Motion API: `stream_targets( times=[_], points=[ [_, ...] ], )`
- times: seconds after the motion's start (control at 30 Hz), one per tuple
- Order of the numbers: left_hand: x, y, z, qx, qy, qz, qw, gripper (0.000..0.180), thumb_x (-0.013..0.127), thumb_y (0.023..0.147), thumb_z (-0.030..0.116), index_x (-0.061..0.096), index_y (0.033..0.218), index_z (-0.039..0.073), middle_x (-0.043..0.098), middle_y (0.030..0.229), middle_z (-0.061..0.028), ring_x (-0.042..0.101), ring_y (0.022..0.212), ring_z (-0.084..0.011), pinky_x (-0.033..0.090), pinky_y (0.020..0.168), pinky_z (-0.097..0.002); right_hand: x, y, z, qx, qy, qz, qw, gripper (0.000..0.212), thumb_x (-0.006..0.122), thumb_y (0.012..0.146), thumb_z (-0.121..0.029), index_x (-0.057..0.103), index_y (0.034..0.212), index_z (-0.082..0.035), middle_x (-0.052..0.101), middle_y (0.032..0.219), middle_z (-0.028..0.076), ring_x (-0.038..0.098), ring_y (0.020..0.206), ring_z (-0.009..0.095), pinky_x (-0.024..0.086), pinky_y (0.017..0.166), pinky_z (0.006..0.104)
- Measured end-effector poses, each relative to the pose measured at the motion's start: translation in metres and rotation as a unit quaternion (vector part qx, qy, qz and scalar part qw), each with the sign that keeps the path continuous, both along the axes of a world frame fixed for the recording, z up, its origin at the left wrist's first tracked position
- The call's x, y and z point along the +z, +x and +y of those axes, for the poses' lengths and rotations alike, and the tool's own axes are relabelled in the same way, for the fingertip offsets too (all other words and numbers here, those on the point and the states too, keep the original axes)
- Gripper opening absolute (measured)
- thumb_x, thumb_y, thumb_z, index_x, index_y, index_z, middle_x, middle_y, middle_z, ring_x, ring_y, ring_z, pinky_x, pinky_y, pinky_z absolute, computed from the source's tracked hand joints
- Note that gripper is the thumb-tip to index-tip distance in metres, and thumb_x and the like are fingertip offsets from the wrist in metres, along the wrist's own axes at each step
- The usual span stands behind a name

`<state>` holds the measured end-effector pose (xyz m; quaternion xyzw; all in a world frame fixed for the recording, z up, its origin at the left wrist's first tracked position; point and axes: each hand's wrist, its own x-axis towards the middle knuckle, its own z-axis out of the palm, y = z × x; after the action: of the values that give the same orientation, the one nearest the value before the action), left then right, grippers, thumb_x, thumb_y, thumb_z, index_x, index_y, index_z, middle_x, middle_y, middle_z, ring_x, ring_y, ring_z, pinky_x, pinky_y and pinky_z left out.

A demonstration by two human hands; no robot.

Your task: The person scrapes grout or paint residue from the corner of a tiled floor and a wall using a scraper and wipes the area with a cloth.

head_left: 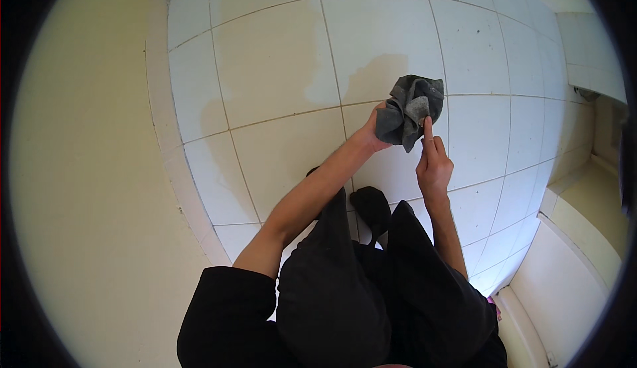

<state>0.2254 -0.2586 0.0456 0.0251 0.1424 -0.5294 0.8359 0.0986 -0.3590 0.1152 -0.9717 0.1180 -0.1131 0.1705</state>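
A crumpled dark grey cloth (415,110) is bunched up above the tiled floor, its folds and loose corners sticking out. My left hand (377,133) grips it from the left and below; most of those fingers are hidden behind the fabric. From the lower right, my right hand (434,165) reaches up with the index finger stretched out, its tip at the cloth's lighter fold. The other fingers of that hand are bent, and it grips nothing that I can see.
White floor tiles (279,69) with dark grout lines and small specks spread ahead of me. A pale yellow wall (86,169) rises on the left. My dark shoe (371,209) is close below the cloth. On the right are a white ledge (564,262) and a recess.
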Motion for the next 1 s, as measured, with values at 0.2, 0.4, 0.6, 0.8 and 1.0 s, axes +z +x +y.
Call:
stream_targets(
  times=[0.2, 0.4, 0.6, 0.8, 1.0],
  points=[
    [-0.012, -0.007, -0.001, -0.01, 0.005, 0.031, 0.999, 0.034, 0.04, 0.1, 0.025, 0.059, 0.117, 0.004, 0.065, 0.112, -0.0133, 0.066, 0.097, -0.0268, 0.057, 0.087, -0.0423, 0.003, -0.013, 0.004, 0.004, -0.045, 0.059, 0.997, 0.064, 0.058, 0.084, 0.006, 0.047, 0.144, -0.011, 0.051, 0.071, 0.005, 0.047, 0.047, 0.021, 0.041, 0.042, 0.0342],
    [-0.013, -0.006, 0.009, -0.018, 0.055, -0.008, 0.998, 0.032, 0.041, 0.1, 0.024, 0.059, 0.115, 0.003, 0.065, 0.111, -0.0133, 0.066, 0.097, -0.0256, 0.056, 0.087, -0.0415, 0.007, -0.021, 0.006, 0.005, -0.105, 0.129, 0.986, 0.068, 0.059, 0.082, 0.005, 0.045, 0.145, -0.012, 0.05, 0.071, 0.005, 0.045, 0.044, 0.022, 0.04, 0.04, 0.0345],
    [0.003, 0.007, 0.017, -0.038, 0.041, -0.038, 0.998, 0.034, 0.046, 0.1, 0.026, 0.056, 0.121, 0.001, 0.064, 0.114, -0.0126, 0.065, 0.098, -0.0239, 0.056, 0.087, -0.0389, 0.024, -0.024, -0.006, 0.006, -0.142, 0.106, 0.984, 0.079, 0.057, 0.072, 0.004, 0.045, 0.146, -0.022, 0.051, 0.074, 0.002, 0.044, 0.04, 0.017, 0.038, 0.037, 0.0326],
    [0.034, 0.019, 0.042, -0.113, 0.011, -0.162, 0.98, 0.036, 0.052, 0.099, 0.024, 0.053, 0.128, 0.004, 0.063, 0.115, -0.0114, 0.064, 0.099, -0.0221, 0.056, 0.086, -0.0355, 0.042, -0.033, -0.021, 0.069, -0.112, 0.104, 0.986, 0.075, 0.058, 0.073, 0.006, 0.05, 0.143, -0.02, 0.048, 0.071, 0.002, 0.046, 0.044, 0.015, 0.038, 0.038, 0.0305],
    [0.02, 0.049, 0.069, -0.058, 0.034, -0.09, 0.994, 0.037, 0.045, 0.102, 0.028, 0.054, 0.127, 0.003, 0.064, 0.114, -0.0112, 0.065, 0.099, -0.022, 0.057, 0.085, -0.0353, 0.069, -0.025, -0.056, 0.001, 0.154, 0.077, 0.985, 0.042, 0.057, 0.093, -0.004, 0.057, 0.135, -0.009, 0.046, 0.06, -0.002, 0.042, 0.046, 0.01, 0.033, 0.042, 0.0283]
  ],
)
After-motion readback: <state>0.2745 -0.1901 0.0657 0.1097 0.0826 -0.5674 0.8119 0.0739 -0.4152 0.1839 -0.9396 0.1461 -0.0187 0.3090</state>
